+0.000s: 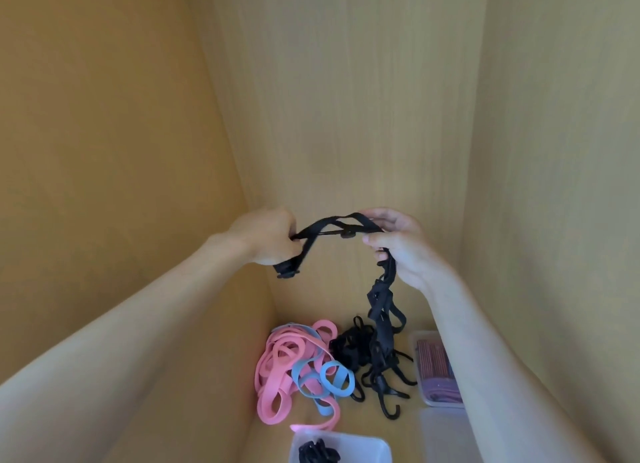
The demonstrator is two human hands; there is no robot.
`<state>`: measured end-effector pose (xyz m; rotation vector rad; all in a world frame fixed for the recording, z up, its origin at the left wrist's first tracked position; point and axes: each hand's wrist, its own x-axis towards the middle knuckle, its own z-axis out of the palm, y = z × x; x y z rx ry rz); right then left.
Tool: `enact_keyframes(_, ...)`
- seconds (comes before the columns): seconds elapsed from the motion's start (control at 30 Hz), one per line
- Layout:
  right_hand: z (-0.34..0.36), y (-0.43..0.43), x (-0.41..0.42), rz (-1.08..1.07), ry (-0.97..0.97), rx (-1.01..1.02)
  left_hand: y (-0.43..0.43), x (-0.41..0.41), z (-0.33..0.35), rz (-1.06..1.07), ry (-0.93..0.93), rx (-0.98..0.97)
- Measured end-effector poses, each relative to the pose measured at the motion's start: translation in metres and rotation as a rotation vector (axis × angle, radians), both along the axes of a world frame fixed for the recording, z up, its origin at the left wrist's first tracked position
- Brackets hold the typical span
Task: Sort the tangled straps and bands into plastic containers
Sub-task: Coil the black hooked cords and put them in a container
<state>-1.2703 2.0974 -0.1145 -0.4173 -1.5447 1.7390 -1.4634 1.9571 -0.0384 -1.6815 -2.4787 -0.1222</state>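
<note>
The left hand (270, 237) is gripping one end of a black strap (332, 225) and the right hand (398, 248) is clamping it further along, both raised above the shelf (410, 419). The rest is hanging into the black tangle (360, 348) near the shelf's back edge. Pulling harder is risking a tighter knot, or hooks dragging the pink bands (287, 358) along.

We see three pale wood-grain panels closing in the space: a left panel (104, 133) in warmer yellow light, a back panel (346, 99) facing us, and a right panel (554, 151) meeting it at a vertical corner. Below them, the desk (349, 421) shows the same light wood.
</note>
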Motion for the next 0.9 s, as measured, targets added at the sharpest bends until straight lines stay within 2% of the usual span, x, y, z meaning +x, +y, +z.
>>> enact_keyframes(0.1,0.002,0.000,0.000,-0.047,-0.018,0.012,0.000,-0.005,0.003,0.002,0.298,0.078)
enact_keyframes(0.23,0.001,0.000,0.004,-0.071,-0.198,0.148,0.006,-0.014,0.018,0.012,0.516,0.168)
enact_keyframes(0.33,-0.010,0.005,0.011,-0.088,-0.428,0.309,0.008,-0.025,0.033,0.033,0.593,0.202)
enact_keyframes(0.43,-0.027,0.012,0.018,-0.184,-0.466,0.347,0.003,-0.042,0.045,-0.023,0.562,0.192)
enact_keyframes(0.47,-0.032,0.015,0.022,-0.226,-0.427,0.297,0.000,-0.049,0.048,-0.039,0.512,0.180)
enact_keyframes(0.6,-0.038,0.023,0.028,-0.253,-0.102,-0.154,-0.011,-0.061,0.050,-0.056,0.326,0.156)
enact_keyframes(0.7,-0.032,0.025,0.026,-0.279,-0.004,-0.274,-0.011,-0.055,0.041,-0.071,0.258,0.115)
enact_keyframes(0.8,-0.016,0.027,0.025,-0.189,0.151,-0.362,-0.010,-0.047,0.035,-0.019,0.314,-0.008)
enact_keyframes(0.9,0.006,0.025,0.022,-0.066,0.255,-0.369,-0.007,-0.039,0.022,0.012,0.343,-0.052)
